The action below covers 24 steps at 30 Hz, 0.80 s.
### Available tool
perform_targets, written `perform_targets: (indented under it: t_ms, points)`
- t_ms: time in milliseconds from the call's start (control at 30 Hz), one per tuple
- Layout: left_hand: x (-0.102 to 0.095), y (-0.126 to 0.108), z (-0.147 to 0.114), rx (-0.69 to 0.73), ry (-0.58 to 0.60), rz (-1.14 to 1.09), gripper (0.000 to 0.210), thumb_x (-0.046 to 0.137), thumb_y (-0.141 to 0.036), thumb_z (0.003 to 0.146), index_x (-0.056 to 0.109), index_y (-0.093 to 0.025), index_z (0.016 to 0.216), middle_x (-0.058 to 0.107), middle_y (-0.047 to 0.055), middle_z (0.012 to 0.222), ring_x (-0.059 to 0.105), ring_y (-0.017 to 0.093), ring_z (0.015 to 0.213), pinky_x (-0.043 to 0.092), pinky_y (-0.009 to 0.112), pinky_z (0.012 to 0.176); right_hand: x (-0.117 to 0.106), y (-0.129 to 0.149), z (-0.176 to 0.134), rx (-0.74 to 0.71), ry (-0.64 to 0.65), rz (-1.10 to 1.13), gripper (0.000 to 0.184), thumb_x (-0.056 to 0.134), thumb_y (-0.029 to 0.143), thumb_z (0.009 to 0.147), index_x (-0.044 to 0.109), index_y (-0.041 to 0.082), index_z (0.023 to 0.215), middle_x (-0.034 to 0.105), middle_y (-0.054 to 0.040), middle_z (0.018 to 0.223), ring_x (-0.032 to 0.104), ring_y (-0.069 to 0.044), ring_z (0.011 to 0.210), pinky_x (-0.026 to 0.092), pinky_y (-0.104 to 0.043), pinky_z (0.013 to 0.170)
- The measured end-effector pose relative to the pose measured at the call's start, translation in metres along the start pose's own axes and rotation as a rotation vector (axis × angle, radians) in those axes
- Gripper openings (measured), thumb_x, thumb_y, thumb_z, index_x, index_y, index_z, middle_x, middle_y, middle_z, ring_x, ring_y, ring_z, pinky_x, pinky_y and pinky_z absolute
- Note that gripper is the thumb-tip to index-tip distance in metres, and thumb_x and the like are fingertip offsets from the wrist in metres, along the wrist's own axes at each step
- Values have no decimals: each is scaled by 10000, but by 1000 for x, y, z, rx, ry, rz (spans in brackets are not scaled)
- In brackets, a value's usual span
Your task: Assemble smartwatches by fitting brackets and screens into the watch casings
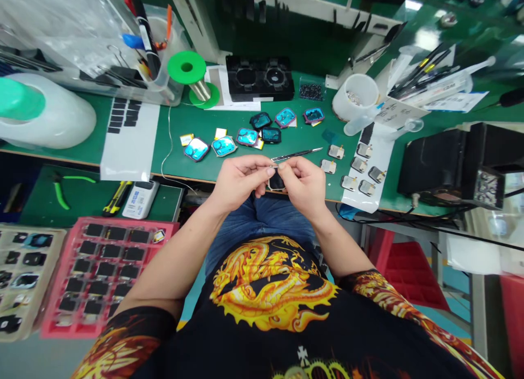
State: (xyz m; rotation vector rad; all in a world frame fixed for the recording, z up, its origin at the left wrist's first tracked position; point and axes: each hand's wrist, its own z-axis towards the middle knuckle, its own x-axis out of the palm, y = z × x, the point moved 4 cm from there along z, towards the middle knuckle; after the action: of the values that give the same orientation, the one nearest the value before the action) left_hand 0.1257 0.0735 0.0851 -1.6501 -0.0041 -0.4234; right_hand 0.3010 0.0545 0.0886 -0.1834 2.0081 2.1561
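At the bench's front edge, my left hand (pixel 244 181) and my right hand (pixel 303 183) meet with fingers pinched together. Between them is a small dark, square-cornered watch part (pixel 277 181) with a pale edge; my fingers cover much of it. Just beyond my fingertips lies a pair of tweezers (pixel 301 153). Several watch cases with shiny blue film (pixel 248 137) are spread over the green mat behind my hands, some with small yellow-and-white pieces (pixel 220 133) beside them. To the right of my right hand are several small silver watch modules (pixel 328 166), some on a white sheet (pixel 370 197).
A green solder spool (pixel 187 67), a black two-well fixture (pixel 261 78) and a white cup (pixel 355 98) stand at the back. A white bottle (pixel 49 114) is at far left. Below left sits a pink tray (pixel 110 223) of dark screens. Black equipment (pixel 434 163) stands right.
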Motion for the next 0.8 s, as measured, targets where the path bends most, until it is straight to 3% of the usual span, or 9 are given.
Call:
perform_targets:
  t_ms: [167, 267, 400, 800]
  points:
    - [-3, 5, -1, 109, -23, 40, 276, 930, -458, 957, 932, -228, 1110, 740, 31, 765, 651, 109, 592, 569, 232, 559, 0, -3, -1, 2, -44, 87, 513, 714, 746, 1038, 741, 244, 934, 619, 53, 619, 565, -123, 508, 477, -276, 508]
    - [-7, 8, -4, 196, -45, 23, 291, 897, -414, 998, 915, -297, 1264, 695, 13, 831, 570, 86, 650, 504, 216, 599, 0, -4, -1, 26, -80, 141, 546, 736, 785, 1004, 736, 243, 939, 614, 58, 610, 565, -121, 494, 487, -269, 497]
    - [-2, 6, -8, 259, -10, 62, 335, 951, -334, 945, 909, -300, 1276, 669, -2, 799, 563, 83, 666, 481, 206, 620, 2, -6, 0, 41, -78, 183, 592, 751, 830, 965, 730, 239, 943, 620, 57, 617, 565, -119, 498, 482, -258, 477]
    - [2, 18, -10, 249, -97, 206, 465, 858, -542, 1010, 850, -246, 1369, 693, -17, 723, 610, 95, 529, 496, 219, 516, 1, -12, 0, -44, -82, 104, 535, 704, 774, 1035, 761, 242, 1060, 687, 32, 717, 609, -126, 583, 473, -268, 542]
